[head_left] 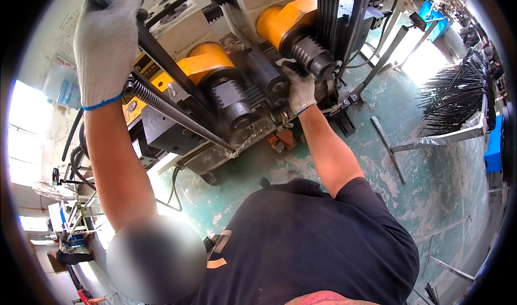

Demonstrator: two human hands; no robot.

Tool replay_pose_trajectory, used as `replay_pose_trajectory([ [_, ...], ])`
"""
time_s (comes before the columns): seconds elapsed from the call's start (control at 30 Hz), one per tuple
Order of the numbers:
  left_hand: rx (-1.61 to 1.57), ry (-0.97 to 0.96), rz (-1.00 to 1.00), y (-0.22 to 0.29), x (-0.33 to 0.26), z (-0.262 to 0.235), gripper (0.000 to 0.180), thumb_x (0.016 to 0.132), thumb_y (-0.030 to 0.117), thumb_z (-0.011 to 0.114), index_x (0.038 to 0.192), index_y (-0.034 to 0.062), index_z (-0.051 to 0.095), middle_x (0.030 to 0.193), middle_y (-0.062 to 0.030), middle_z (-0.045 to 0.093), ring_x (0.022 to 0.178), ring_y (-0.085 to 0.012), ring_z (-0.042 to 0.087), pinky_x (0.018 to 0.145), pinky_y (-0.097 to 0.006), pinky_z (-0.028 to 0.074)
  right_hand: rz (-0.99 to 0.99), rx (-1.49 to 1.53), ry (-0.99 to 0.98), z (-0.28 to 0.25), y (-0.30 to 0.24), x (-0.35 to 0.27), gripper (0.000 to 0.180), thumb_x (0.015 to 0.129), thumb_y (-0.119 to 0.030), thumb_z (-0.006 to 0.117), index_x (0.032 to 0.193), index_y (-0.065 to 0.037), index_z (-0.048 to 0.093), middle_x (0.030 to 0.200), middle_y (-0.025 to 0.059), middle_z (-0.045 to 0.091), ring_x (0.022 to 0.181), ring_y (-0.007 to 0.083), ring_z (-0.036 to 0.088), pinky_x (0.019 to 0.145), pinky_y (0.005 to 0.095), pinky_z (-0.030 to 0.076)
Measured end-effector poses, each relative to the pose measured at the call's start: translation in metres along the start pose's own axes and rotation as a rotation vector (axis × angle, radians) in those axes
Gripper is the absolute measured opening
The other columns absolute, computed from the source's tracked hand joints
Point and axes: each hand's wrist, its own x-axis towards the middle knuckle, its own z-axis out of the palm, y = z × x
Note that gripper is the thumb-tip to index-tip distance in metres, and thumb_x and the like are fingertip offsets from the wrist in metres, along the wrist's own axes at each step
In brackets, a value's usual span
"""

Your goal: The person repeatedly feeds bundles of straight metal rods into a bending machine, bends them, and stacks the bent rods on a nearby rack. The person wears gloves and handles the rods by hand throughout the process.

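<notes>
My left hand (107,49), in a pale knit glove with a blue cuff, is raised at the upper left. Its fingers are wrapped round a bundle of long dark metal bars (161,60), which slants down toward the machine. My right hand (301,91), gloved the same way, reaches in between a dark cylindrical block (267,74) and the right-hand ridged steel spindle (314,59). What its fingers do there is partly hidden. A second ridged spindle (231,101) juts from a yellow housing (207,59) between my two hands.
Another yellow housing (288,19) stands at the back right, near upright dark bars (327,14). A coiled spring-like hose (177,114) slopes across the left. On the right, a metal rack (455,136) holds many thin black rods (452,97). The green floor (371,143) is worn.
</notes>
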Motion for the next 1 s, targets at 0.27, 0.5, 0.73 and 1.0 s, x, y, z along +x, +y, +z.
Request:
replay_pose_trajectory([
  [0.27, -0.223, -0.354, 0.03, -0.022, -0.01, -0.019, 0.028, 0.096, 0.025, 0.071, 0.105, 0.0001, 0.078, 0.093, -0.0087, 0.077, 0.086, -0.0162, 0.074, 0.08, -0.029, 0.057, -0.139, -0.137, -0.135, -0.05, 0.078, 0.02, 0.025, 0.089, 0.003, 0.062, 0.112, 0.003, 0.071, 0.102, 0.0115, 0.074, 0.086, 0.0218, 0.071, 0.075, 0.0331, 0.057],
  [0.5, -0.17, -0.494, -0.011, -0.032, -0.007, -0.03, 0.023, 0.098, 0.014, 0.065, 0.118, 0.011, 0.076, 0.105, -0.0076, 0.078, 0.103, -0.0217, 0.075, 0.092, -0.033, 0.06, 0.05, -0.115, -0.112, -0.037, 0.039, 0.002, 0.019, 0.088, 0.0, 0.065, 0.104, 0.002, 0.076, 0.11, 0.0099, 0.075, 0.099, 0.0186, 0.07, 0.088, 0.03, 0.052],
  [0.73, 0.12, -0.514, 0.554, -0.067, 0.003, -0.034, 0.034, 0.097, 0.003, 0.061, 0.126, 0.0164, 0.072, 0.114, -0.0077, 0.077, 0.109, -0.0237, 0.074, 0.095, -0.036, 0.062, 0.14, 0.077, -0.029, -0.026, 0.04, 0.004, 0.024, 0.092, -0.004, 0.072, 0.113, 0.006, 0.071, 0.108, 0.0045, 0.072, 0.092, 0.014, 0.065, 0.083, 0.0307, 0.051],
  [1.0, -0.12, -0.605, 0.212, -0.058, -0.003, -0.046, 0.028, 0.099, 0.01, 0.061, 0.125, 0.01, 0.072, 0.117, -0.0104, 0.076, 0.109, -0.0234, 0.074, 0.095, -0.034, 0.062, 0.165, 0.072, -0.101, -0.03, 0.046, 0.005, 0.031, 0.091, -0.002, 0.073, 0.12, 0.004, 0.067, 0.113, 0.006, 0.071, 0.099, 0.0151, 0.066, 0.09, 0.0308, 0.051],
])
